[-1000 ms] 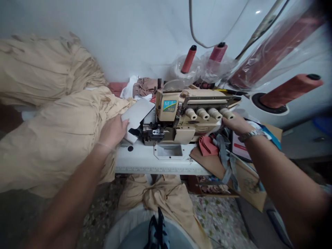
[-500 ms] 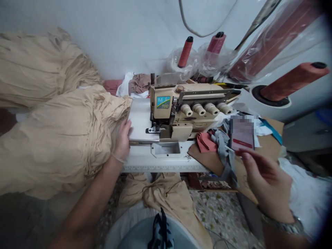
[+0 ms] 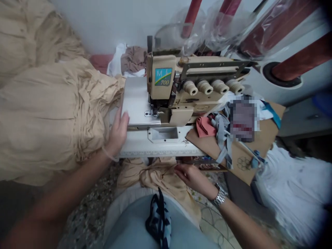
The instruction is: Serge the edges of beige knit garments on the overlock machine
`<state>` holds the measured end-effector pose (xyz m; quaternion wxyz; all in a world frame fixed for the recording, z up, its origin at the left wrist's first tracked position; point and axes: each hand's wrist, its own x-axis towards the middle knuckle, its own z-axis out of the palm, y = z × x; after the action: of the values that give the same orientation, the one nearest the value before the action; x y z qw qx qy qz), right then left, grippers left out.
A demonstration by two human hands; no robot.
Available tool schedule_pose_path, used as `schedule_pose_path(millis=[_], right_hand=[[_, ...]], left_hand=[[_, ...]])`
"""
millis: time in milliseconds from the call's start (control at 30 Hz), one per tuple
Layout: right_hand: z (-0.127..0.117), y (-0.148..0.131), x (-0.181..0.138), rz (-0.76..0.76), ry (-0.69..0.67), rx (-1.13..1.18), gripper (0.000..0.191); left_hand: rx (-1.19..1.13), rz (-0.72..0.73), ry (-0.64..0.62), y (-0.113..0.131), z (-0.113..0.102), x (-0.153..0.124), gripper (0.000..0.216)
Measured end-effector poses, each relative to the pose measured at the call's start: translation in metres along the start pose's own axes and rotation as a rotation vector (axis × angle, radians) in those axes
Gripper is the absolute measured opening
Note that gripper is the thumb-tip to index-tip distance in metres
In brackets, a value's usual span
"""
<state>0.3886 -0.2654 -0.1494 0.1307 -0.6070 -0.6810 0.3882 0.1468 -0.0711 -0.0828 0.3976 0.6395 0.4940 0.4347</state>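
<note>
A beige overlock sewing machine stands on a white table. My left hand lies flat with fingers stretched out at the left edge of the machine's grey side plate, touching the big heap of tan gathered fabric. My right hand, with a metal watch on the wrist, is down below the table edge, fingers curled on the tan fabric that hangs over my lap.
Red thread cones in plastic stand behind and right of the machine. A brown board with red cloth, grey strips and a blurred-out flat item lies at the right. White cloth lies lower right.
My right hand dropped from the machine's right side to below the table edge, onto the hanging tan fabric. The grey side plate swung flat against the machine. The view moved closer and lower.
</note>
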Motion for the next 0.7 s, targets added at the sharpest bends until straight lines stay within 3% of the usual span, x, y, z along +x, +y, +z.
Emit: schedule_pose_path(millis=[67,167,200,267,367,500,600,700], right_hand=[[0.02,0.022,-0.009,0.116,0.01,-0.048,0.027],[0.048,0.042,-0.024,0.183,0.039,-0.03,0.022],[0.057,0.044,-0.028,0.198,0.053,-0.015,0.018],[0.071,0.046,-0.033,0.246,0.081,0.017,0.01],[0.084,0.045,-0.035,0.305,0.09,0.063,0.011],[0.07,0.039,-0.034,0.286,0.114,0.165,0.014],[0.039,0.023,-0.033,0.272,0.193,0.598,0.027],[0.007,-0.001,-0.031,0.302,0.32,1.058,0.041]], left_hand=[[0.205,0.085,-0.031,-0.006,-0.011,-0.035,0.059],[0.449,0.346,-0.018,-0.026,-0.024,-0.091,0.065],[0.466,0.4,-0.107,-0.035,-0.026,-0.106,0.054],[0.406,0.389,-0.409,-0.052,-0.025,-0.128,0.033],[0.231,0.168,-0.822,-0.073,-0.011,-0.14,0.03],[0.099,0.059,-1.017,-0.08,0.027,-0.13,0.031],[0.039,0.051,-1.099,-0.073,0.059,-0.117,0.043],[0.018,0.019,-1.173,-0.064,0.077,-0.108,0.059]])
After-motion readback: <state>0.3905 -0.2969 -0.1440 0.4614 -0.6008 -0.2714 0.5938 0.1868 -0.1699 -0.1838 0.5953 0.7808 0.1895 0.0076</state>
